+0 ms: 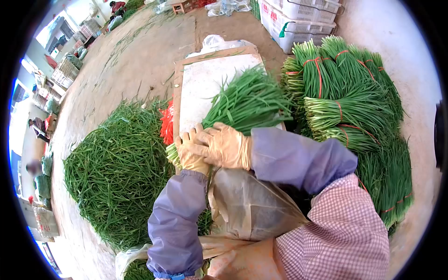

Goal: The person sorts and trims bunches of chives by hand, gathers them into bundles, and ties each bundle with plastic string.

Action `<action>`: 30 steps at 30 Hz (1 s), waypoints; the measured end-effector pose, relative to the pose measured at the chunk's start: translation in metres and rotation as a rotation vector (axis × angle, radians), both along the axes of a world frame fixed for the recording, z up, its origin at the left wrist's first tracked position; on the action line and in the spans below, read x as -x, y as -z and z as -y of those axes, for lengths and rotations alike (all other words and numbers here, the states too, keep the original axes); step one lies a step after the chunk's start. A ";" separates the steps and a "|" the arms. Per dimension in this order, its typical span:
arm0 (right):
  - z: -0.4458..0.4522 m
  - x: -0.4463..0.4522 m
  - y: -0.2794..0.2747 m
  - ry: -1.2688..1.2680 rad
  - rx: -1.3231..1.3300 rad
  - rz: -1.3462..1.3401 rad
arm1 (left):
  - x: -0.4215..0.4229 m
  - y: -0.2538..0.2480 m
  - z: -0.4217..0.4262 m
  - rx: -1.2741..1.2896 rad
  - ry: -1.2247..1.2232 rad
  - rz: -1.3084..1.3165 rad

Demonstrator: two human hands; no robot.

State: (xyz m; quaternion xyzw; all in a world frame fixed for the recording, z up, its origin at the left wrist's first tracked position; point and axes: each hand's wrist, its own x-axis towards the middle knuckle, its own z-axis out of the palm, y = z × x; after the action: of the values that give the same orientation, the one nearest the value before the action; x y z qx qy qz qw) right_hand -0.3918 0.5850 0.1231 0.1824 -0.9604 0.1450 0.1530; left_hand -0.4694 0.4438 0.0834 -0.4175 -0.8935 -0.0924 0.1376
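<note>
A thick bunch of garlic chives (249, 100) lies slantwise over a white board (200, 84) with a wooden rim, its leaves fanning to the upper right. My left hand (192, 150), in a pale yellow glove, is wrapped round the bunch near its pale stem ends, which poke out at the lower left. Against it, my right hand (229, 144), gloved alike, closes over the stems, its fingers overlapping the left ones. The palms and the undersides of the stems are hidden. Red plastic ties (167, 123) hang at the board's left edge.
A big heap of loose green leaves (116, 172) lies left of the board. Tied chive bundles (347, 105) with red bands are stacked to the right. White plastic crates (298, 25) stand behind them. Other people are far off at the left.
</note>
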 end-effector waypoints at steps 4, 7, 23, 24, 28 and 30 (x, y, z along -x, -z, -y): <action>-0.070 -0.004 -0.045 0.352 -0.440 0.429 | -0.004 -0.036 0.035 0.186 -0.041 -0.037; -0.179 -0.014 -0.003 0.661 -0.640 0.628 | 0.007 -0.056 0.067 0.223 -0.052 -0.138; 0.075 -0.018 -0.117 0.041 0.132 0.178 | -0.017 -0.213 0.171 0.359 0.179 -0.733; 0.065 -0.027 -0.119 0.065 0.172 0.406 | -0.005 -0.218 0.198 0.393 0.187 -0.796; -0.003 -0.036 -0.069 0.246 -0.248 0.578 | -0.028 -0.248 0.253 0.480 0.079 -0.807; -0.010 -0.052 -0.103 0.339 0.029 0.297 | -0.042 -0.256 0.262 0.516 0.065 -0.818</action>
State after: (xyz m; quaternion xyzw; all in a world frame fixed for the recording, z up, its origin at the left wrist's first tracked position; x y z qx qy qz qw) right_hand -0.3394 0.5947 0.2261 -0.0072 -0.9871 0.1563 0.0348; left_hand -0.4273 0.1822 0.3389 -0.4678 -0.7462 0.2998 0.3666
